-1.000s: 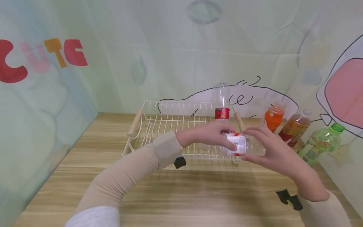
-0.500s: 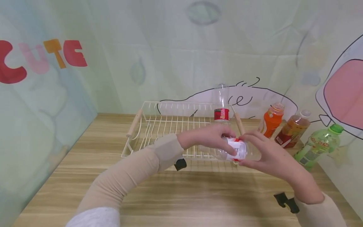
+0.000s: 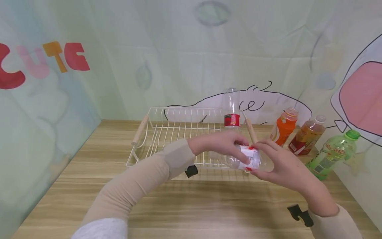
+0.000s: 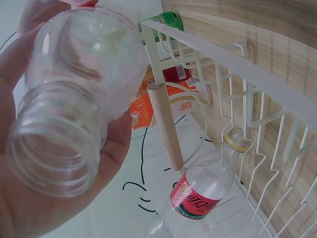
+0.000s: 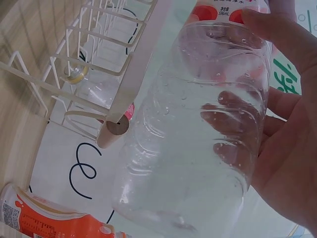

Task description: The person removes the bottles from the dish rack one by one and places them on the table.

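White-labelled bottle (image 3: 252,156) is gripped by left hand (image 3: 225,143) and right hand (image 3: 285,164) at the front of one rack (image 3: 140,130) holding one red-labelled bottle (image 3: 232,120). One orange bottle (image 3: 284,128), one amber bottle (image 3: 308,135), one green bottle (image 3: 334,153) stand toward the right edge of the table (image 3: 215,209).

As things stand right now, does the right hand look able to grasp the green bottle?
Probably not yet: the right hand holds the white-labelled clear bottle together with the left hand. Freed, it likely could: the green bottle is close on its right, with nothing seen between.
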Action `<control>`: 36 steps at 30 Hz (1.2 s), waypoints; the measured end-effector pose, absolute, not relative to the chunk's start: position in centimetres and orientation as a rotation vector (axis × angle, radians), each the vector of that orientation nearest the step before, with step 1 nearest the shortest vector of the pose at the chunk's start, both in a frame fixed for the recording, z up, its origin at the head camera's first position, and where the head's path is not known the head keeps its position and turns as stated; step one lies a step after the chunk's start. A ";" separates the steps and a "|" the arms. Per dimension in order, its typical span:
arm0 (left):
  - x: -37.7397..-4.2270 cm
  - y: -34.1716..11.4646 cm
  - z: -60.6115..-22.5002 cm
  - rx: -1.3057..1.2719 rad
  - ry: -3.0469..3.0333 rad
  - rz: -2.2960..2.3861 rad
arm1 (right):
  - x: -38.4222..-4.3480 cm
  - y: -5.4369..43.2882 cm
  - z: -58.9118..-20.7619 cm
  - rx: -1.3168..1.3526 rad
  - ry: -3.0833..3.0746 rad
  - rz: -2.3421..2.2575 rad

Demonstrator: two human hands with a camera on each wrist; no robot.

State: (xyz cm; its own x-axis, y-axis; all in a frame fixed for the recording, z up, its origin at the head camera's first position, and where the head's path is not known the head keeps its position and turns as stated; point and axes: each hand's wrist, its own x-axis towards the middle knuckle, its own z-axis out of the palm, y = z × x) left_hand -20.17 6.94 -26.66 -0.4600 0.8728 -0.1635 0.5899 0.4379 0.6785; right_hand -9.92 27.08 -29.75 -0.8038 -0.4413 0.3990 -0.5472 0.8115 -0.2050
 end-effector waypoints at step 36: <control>-26.6 7.2 -26.7 0.855 2.482 1.346 | -9.6 32.5 -29.7 0.447 -2.368 0.670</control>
